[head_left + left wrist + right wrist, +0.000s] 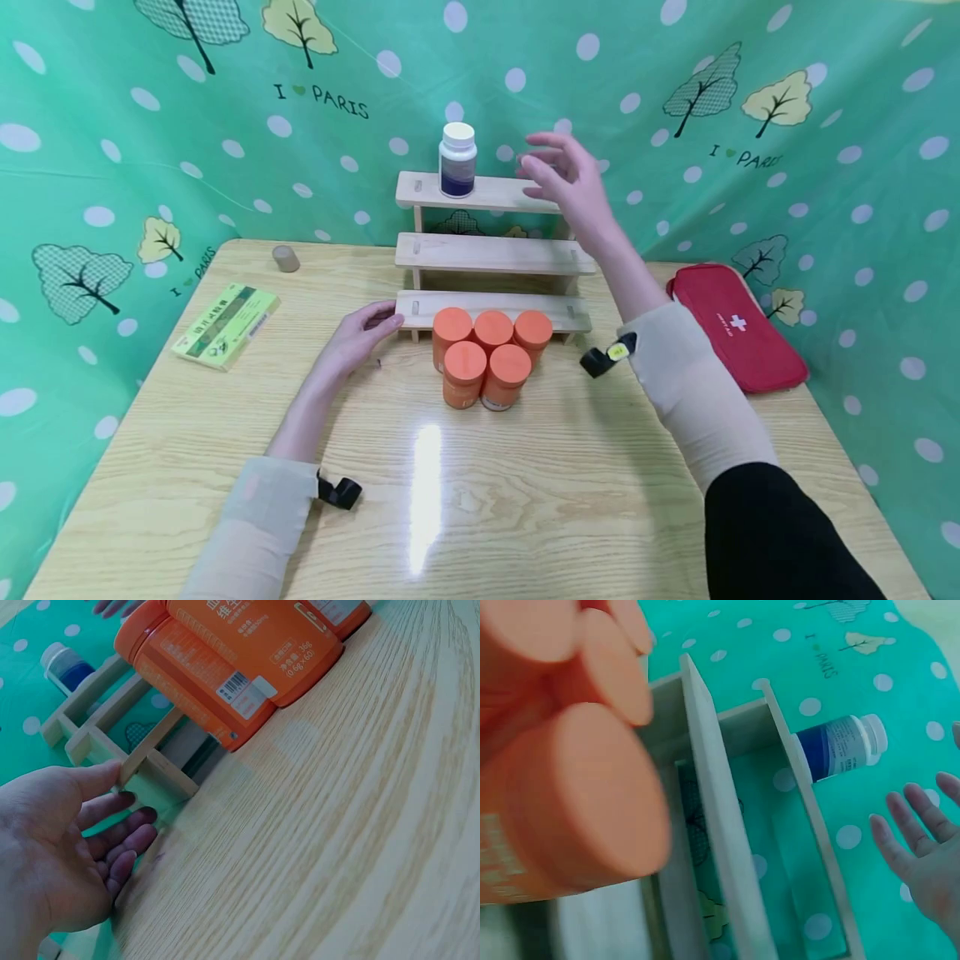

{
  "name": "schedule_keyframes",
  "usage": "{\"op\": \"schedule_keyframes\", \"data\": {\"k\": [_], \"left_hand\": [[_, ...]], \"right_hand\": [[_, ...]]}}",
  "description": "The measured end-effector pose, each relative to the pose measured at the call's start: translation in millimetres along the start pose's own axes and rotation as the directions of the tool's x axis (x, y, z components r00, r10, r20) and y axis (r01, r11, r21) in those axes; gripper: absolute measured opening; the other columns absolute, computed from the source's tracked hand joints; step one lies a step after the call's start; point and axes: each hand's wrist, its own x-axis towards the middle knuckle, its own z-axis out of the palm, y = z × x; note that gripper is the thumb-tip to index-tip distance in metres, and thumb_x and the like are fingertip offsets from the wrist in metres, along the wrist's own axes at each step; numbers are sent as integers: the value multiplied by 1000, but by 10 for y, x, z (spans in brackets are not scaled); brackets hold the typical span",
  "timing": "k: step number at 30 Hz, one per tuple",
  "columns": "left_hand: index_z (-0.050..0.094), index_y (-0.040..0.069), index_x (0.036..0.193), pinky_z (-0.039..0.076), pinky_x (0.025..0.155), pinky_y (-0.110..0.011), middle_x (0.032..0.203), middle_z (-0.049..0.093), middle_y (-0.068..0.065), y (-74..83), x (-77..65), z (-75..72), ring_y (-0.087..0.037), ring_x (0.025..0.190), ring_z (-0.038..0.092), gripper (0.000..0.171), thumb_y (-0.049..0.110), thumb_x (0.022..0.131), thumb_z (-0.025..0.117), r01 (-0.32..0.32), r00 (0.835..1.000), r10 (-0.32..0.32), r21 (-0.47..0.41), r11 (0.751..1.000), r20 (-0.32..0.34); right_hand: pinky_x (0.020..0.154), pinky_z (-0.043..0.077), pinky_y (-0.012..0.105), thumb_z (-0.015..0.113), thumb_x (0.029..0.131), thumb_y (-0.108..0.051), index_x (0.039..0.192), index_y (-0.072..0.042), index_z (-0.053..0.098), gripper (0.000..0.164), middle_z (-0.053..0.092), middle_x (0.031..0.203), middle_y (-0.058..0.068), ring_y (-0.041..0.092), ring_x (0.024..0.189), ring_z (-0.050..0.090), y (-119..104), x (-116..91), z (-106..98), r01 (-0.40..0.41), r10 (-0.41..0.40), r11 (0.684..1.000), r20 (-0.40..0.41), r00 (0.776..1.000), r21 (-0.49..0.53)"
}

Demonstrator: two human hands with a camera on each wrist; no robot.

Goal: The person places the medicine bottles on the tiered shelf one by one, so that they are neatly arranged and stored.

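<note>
My left hand [352, 342] is at the left end of a three-tier wooden shelf [495, 252]. In the left wrist view its thumb touches the end of the lowest board, and the other fingers are loosely bent beside it. Over the right end of the top board my right hand [573, 187] is raised, fingers spread and slightly bent, holding nothing. A white pill bottle [840, 746] with a blue-purple label stands upright toward the left of the top board, apart from the right hand. Several orange jars [464, 371] stand grouped on the table before the lowest board.
A green and yellow box [227, 327] lies on the table at left, with a small grey-brown cylinder [286, 258] behind it. At right lies a red first-aid pouch [738, 329]. Green patterned cloth [517, 79] surrounds the back and sides of the wooden table [525, 500].
</note>
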Motion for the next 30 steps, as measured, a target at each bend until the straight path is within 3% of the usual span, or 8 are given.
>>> {"op": "schedule_keyframes", "data": {"k": [6, 17, 30], "left_hand": [[41, 6, 156, 35, 126, -50, 158, 46, -20, -34, 17, 1, -38, 147, 44, 66, 41, 104, 61, -2, 1000, 2, 18, 1000, -6], [41, 6, 157, 34, 126, -50, 160, 45, -19, -22, 21, 21, -37, 149, 42, 66, 40, 103, 61, -2, 1000, 2, 0, 1000, -7], [41, 8, 157, 31, 128, -50, 160, 46, -18, -27, 2, -13, -37, 148, 43, 67, 40, 103, 63, 16, 1000, -16, -4, 1000, -11]], "right_hand": [[98, 61, 35, 67, 100, -28, 140, -12, 57, 44, 68, 127, 15, 27, 117, 69, 160, -414, -120, 64, -63, 996, -13, 998, 69], [93, 62, 29, 62, 101, -12, 144, -10, 52, 44, 66, 129, 16, 22, 113, 70, 452, -1082, -362, 65, -71, 994, 69, 995, 85], [96, 60, 26, 62, 101, -9, 149, -12, 47, 50, 59, 138, 23, 23, 121, 67, 728, -1407, -265, -34, 26, 998, 151, 988, 53]]}}
